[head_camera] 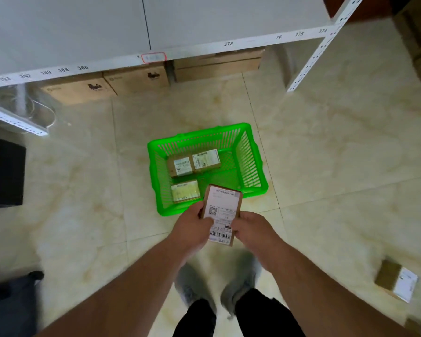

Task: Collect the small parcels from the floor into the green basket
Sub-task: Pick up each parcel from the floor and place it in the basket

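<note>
Both hands, left hand [197,226] and right hand [249,228], pinch one parcel [223,210] by its sides, long axis pointing ahead at the green basket [252,164] just beyond and below

Cream tiled floor [326,154], green basket [253,152] on it, stray parcel [396,283] lower right, cardboard boxes [136,80] under shelving

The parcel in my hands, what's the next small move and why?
Probably lower the parcel, held by left hand and right hand, forward into the green basket. It hangs at the near rim, and bare floor shows right of the three parcels inside.
</note>
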The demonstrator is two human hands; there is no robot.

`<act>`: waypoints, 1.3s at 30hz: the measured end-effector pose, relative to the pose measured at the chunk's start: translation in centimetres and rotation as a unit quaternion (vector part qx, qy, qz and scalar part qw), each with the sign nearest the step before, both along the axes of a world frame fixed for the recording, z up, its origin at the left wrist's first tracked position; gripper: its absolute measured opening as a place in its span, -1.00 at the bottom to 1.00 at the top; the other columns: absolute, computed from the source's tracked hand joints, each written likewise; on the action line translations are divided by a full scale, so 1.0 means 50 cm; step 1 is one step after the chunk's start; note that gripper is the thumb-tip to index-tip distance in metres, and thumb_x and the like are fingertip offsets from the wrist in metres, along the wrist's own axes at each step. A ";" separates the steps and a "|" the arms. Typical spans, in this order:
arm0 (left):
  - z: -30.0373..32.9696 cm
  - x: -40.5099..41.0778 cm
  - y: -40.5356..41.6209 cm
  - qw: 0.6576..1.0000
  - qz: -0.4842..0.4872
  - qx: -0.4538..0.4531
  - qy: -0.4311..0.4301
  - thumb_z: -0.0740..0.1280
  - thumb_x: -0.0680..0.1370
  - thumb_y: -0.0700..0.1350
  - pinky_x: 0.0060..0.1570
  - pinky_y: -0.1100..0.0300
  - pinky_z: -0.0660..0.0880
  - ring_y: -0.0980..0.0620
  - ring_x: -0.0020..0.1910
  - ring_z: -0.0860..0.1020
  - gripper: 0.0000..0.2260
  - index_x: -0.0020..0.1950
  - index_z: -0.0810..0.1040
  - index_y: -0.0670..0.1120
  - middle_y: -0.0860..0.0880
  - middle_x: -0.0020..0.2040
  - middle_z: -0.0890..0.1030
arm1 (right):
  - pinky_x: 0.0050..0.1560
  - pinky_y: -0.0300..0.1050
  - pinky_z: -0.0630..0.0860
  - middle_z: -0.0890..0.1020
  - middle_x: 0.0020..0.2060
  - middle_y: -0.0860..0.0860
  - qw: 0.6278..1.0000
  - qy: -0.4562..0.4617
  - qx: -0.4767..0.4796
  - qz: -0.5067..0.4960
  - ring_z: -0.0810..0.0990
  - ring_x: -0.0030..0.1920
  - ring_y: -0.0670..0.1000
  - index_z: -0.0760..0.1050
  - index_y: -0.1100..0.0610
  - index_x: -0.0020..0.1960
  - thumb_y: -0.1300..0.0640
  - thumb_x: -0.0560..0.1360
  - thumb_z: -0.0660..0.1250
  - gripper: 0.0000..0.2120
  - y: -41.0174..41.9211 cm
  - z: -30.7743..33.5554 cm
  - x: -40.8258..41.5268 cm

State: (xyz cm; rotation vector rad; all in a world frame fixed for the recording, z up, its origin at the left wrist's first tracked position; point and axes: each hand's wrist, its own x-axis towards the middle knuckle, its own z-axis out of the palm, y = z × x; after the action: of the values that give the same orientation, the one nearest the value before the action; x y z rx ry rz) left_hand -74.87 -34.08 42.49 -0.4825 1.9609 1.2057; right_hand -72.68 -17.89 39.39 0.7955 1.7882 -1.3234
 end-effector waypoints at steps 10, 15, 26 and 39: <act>-0.121 -0.199 0.041 0.997 -0.074 -0.022 0.007 0.20 0.52 -0.30 -0.10 0.26 0.62 -0.01 0.05 0.65 -0.60 0.32 0.58 -0.09 -0.04 0.23 0.68 | 0.15 0.36 0.57 0.76 -0.12 0.16 0.985 -0.051 -0.031 -0.162 0.71 0.03 0.27 0.70 0.19 -0.07 0.11 0.27 0.33 -0.70 0.006 -0.128 -0.146; -0.262 -0.272 0.079 0.977 -0.160 -0.134 0.040 0.11 0.36 -0.04 -0.05 -0.01 0.66 -0.10 0.04 0.64 -0.56 0.18 0.54 0.02 -0.10 0.10 0.62 | 0.18 0.24 0.62 0.67 -0.18 0.15 0.968 -0.095 -0.048 -0.229 0.66 -0.11 0.16 0.61 0.13 -0.28 0.10 0.26 0.39 -0.89 0.021 -0.230 -0.224; -0.540 -0.352 0.147 0.899 -0.343 -0.260 0.083 0.27 0.51 0.13 0.33 -0.11 0.40 -0.22 0.23 0.52 -0.50 0.34 0.47 -0.15 -0.19 0.26 0.55 | -0.35 -0.18 0.46 0.59 -0.44 0.02 0.847 -0.135 -0.218 -0.465 0.57 -0.43 -0.04 0.51 0.15 -0.05 0.35 0.54 0.05 -0.73 -0.018 -0.492 -0.290; -0.796 -0.361 0.102 0.908 -0.348 -0.232 0.034 0.31 0.54 -0.05 0.48 -0.13 0.26 -0.21 0.38 0.42 -0.52 0.44 0.37 -0.15 -0.18 0.37 0.48 | 0.41 0.16 0.43 0.64 0.24 0.25 0.795 -0.182 -0.204 -0.542 0.59 0.29 0.25 0.47 0.19 0.40 0.02 0.61 0.13 -0.55 -0.073 -0.718 -0.313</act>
State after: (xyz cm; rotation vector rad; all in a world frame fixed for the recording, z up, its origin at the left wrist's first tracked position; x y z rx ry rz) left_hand -92.93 -28.97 2.68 0.0557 2.1994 0.3072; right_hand -88.34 -21.55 3.49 1.7879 0.5925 -1.9540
